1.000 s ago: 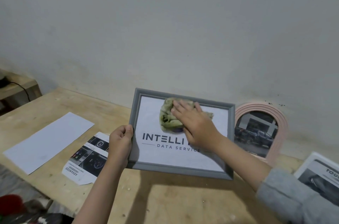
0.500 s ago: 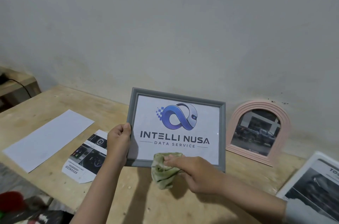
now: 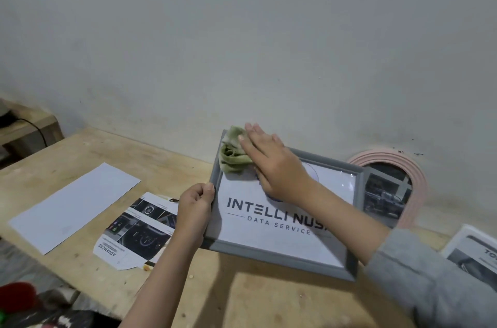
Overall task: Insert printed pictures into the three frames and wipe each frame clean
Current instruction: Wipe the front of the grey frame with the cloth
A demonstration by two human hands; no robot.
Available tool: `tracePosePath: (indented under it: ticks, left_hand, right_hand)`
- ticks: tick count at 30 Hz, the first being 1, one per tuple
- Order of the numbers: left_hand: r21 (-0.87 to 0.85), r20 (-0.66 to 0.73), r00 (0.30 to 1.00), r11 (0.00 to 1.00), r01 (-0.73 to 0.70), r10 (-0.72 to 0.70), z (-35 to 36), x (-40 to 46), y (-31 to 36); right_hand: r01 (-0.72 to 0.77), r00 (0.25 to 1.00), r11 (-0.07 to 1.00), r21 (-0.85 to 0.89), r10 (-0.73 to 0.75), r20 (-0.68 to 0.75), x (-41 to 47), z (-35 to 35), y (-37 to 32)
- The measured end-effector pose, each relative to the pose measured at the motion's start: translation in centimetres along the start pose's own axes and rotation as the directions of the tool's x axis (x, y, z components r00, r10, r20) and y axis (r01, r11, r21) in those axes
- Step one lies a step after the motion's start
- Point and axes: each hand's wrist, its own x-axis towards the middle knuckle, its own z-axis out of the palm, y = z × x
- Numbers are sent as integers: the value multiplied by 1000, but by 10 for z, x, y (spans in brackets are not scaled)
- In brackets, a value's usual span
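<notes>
The grey frame [image 3: 279, 252] is held tilted above the middle of the wooden table [image 3: 242, 300], near the table's rear edge by the wall [image 3: 242, 45], and contains a print reading "INTELLI NUSA DATA SERVICE". The left hand [image 3: 195, 210] grasps the frame's left rail, fingers curled round the edge and thumb on the front. The right hand [image 3: 271, 163] lies flat on the glass with fingers extended, pressing a crumpled green cloth [image 3: 232, 154] against the frame's upper left corner; the fingers do not curl round the cloth. The right forearm crosses the print diagonally and hides part of the logo and the last letters of the text. A grey sleeve [image 3: 430, 282] covers the arm at the table's right side. Behind the frame's right end, an arched pink frame [image 3: 414, 174] leans against the wall at the rear edge and holds a dark photograph. Toward the table's left edge lies a blank white sheet [image 3: 72, 206]. Just beside it, next to the left hand, lies a printed leaflet [image 3: 134, 233] marked "ADVANCED". At the right edge, a further printed picture [image 3: 476, 255] lies partly out of view.
</notes>
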Motion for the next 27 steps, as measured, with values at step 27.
tracePosePath:
  ticks: [27]
  left_hand:
    - [-143,30,989,979,146,-143,-10,-12,2]
  right_hand:
    - [-444,879,486,752,73,472,-69,-6,-61]
